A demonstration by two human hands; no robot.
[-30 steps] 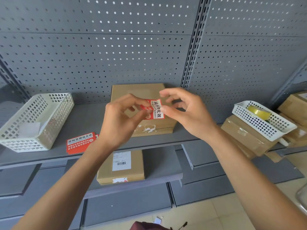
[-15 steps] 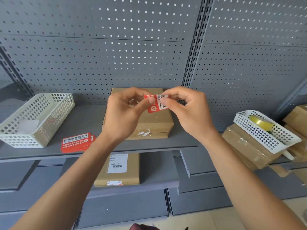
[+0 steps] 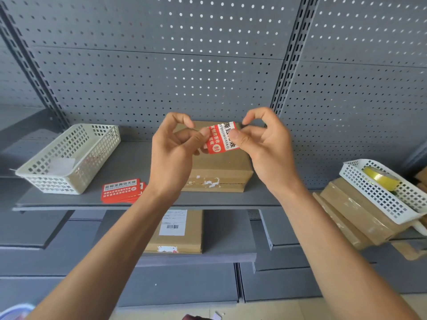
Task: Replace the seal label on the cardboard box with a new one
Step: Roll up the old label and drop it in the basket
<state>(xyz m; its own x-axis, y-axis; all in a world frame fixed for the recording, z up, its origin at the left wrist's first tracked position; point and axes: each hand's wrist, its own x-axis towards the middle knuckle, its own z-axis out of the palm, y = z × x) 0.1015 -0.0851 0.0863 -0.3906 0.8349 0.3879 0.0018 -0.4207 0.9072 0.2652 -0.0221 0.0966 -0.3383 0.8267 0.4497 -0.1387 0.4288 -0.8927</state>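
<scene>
A red and white seal label (image 3: 219,140) hangs in the air just above the cardboard box (image 3: 219,169), which lies flat on the grey shelf (image 3: 129,158). My left hand (image 3: 173,153) pinches the label's left edge between thumb and fingers. My right hand (image 3: 265,146) pinches its right side with thumb and forefinger. White torn scraps of an old label (image 3: 209,182) stick to the box's front face along its seam. A small stack of spare red labels (image 3: 122,190) lies on the shelf to the left of the box.
A beige perforated basket (image 3: 69,158) holding a white sheet stands at the shelf's left. A white basket (image 3: 381,192) with a yellow tape roll (image 3: 381,177) rests on stacked boxes at right. Another box with a barcode label (image 3: 175,232) lies on the lower shelf. Pegboard backs the shelves.
Both hands have lifted the label and turned it more upright, spreading it out above the box. The view has tilted upward.
</scene>
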